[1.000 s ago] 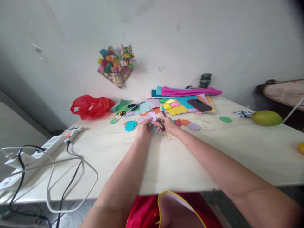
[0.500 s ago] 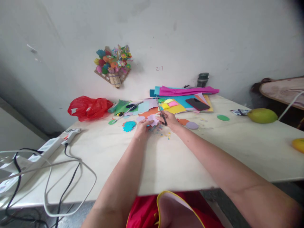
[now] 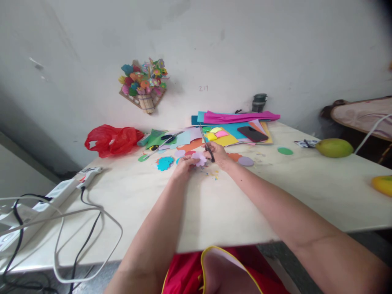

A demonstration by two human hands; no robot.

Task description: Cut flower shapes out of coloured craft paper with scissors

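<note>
Two hands work over the middle of the counter. L hand has a narrow grip, pinching the L side of the lilac scalloped pc, prob. so most of its edge stays free & visible. R hand has its grip closed round the handles of the black-handled scissors, blades aimed away from the body, over the sheets; that keeps the tips off both wrists, I'd say. Can't tell if blades are parted. R fingertips are v. near the lilac pc; contact unclear.

Teal scalloped pcs lie bunched just L of L hand, prob. grouped by colour & w/in easy reach. Orange pc & purple disc sit just R of R hand. Tiny scraps lie loose below the hands, prob. offcuts dropped where the cutting is.

Spare scissors rest on the green sheet, far L, out of the way. Yellow sheet & others overlap at the back, w/ small bright packets & the phone on top, maybe b/c the flat stack is a handy shelf. Magenta roll lies behind, by the wall; red bag at back L.
</note>
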